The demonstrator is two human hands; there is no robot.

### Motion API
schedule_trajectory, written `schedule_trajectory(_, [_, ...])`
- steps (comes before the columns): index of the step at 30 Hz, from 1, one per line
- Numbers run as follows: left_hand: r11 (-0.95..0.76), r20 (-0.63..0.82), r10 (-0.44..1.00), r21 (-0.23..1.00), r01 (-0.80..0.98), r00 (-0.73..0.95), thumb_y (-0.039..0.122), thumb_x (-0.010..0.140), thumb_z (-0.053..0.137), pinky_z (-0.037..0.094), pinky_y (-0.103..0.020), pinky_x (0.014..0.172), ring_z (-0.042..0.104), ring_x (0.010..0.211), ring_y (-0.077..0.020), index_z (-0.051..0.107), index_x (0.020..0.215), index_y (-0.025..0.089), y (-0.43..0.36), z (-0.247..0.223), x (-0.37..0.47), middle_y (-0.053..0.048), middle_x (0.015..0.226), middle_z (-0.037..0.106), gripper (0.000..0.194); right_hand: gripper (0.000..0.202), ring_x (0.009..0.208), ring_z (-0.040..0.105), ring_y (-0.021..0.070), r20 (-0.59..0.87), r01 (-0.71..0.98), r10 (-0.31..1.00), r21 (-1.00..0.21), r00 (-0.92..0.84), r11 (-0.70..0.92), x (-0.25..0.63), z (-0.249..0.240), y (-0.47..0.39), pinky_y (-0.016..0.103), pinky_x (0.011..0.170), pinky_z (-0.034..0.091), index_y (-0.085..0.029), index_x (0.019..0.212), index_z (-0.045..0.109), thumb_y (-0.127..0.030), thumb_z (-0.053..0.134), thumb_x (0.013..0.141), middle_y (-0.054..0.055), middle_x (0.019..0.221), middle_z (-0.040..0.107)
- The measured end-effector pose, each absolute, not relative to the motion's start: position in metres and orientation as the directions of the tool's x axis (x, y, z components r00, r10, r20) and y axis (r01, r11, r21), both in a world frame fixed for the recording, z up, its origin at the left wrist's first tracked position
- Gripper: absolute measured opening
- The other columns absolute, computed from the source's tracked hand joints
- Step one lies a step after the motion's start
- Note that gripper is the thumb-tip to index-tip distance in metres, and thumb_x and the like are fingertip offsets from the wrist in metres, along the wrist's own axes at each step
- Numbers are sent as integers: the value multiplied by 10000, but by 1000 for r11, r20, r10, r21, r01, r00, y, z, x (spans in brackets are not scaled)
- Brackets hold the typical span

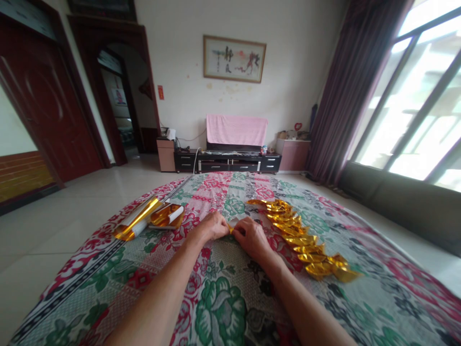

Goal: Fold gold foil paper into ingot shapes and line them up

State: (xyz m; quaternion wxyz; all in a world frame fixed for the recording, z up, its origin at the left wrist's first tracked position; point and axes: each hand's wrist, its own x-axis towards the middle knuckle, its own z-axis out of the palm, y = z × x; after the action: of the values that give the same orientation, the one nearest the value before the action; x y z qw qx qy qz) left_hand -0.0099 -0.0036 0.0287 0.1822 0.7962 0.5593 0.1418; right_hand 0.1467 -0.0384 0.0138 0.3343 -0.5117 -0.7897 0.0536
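Between my hands, near the middle of the cloth-covered table, is a small piece of gold foil paper (231, 228) with a whitish back. My left hand (215, 226) pinches its left side, and my right hand (249, 235) pinches the right side with curled fingers. Much of the paper is hidden by the fingers. Right of my right hand runs a curving row of folded gold foil ingots (301, 239), several of them set close together. To the left lie curled sheets of gold foil paper (139, 220), white on one side.
A flowered red, green and white cloth (220, 307) covers the round table. Beyond it stands a low black cabinet (229, 166) with a pink cloth (236, 129) over what stands on it. A purple curtain (333, 96) hangs by the window at right.
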Motion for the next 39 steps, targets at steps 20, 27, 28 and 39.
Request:
schedule_trajectory(20, [-360,31,925,397,844,379,245,631,492,318,-190,487,514,567,-117,729,750,151,-6,35,-10,-30,604,645,281,146,739,522,127,485,754,818,-399,-309,521,146,10,-36,211,678,373,-176,673,638,-155,532,772,19,696,576])
schedule_trajectory(27, [-385,36,907,472,793,419,263,670,441,247,-184,450,400,484,-88,667,606,123,1,30,-16,21,468,470,273,174,750,513,128,498,735,798,-390,-340,555,147,9,-36,206,666,368,-178,651,638,-152,526,783,14,672,576])
schedule_trajectory(28, [-382,31,907,485,787,421,267,671,439,242,-184,450,387,481,-87,652,585,124,1,30,-17,25,460,443,271,172,747,513,127,500,734,798,-390,-337,555,147,10,-36,206,666,368,-178,652,637,-148,527,781,14,672,576])
schedule_trajectory(39, [-318,-33,920,520,793,390,260,668,462,236,-193,466,346,477,-83,621,565,113,-3,38,-16,31,439,372,240,187,710,501,122,501,740,801,-390,-328,547,146,12,-37,200,641,357,-169,611,616,-142,522,769,11,637,556])
